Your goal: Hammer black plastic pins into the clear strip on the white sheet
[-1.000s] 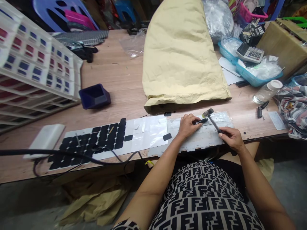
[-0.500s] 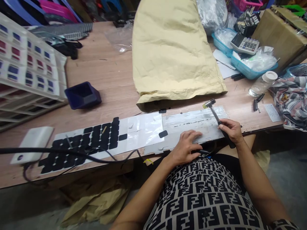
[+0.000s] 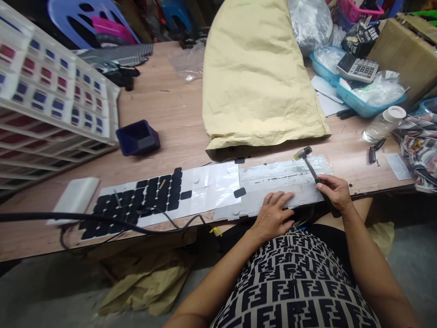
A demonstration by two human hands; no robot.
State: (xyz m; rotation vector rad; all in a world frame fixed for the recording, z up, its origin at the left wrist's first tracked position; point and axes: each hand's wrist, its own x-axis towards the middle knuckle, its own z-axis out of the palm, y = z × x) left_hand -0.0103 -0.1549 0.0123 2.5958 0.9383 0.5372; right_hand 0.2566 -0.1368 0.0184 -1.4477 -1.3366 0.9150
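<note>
My right hand (image 3: 335, 195) is closed around the black handle of a small hammer (image 3: 310, 168). Its head, with a yellowish face on one end, points away from me above a long grey board (image 3: 256, 200). My left hand (image 3: 275, 216) lies at the board's near edge, fingers spread and palm down, with no held thing showing. Left of it, a white sheet (image 3: 213, 184) carries rows of black rounded pads (image 3: 150, 193). One loose black pad (image 3: 239, 192) rests at the right end of this sheet.
A large yellow-brown paper sack (image 3: 262, 77) lies behind the board. A dark blue bin (image 3: 138, 139), white crate (image 3: 68, 86) and white device (image 3: 77, 196) stand left. A black cable (image 3: 102, 218) crosses in front. Blue baskets (image 3: 370, 107) and a clear jar (image 3: 384, 124) are right.
The view has turned a little to the left, so everything sits further right. A dark object that showed beside my left fingers is no longer visible there. The hammer stays in my right hand.
</note>
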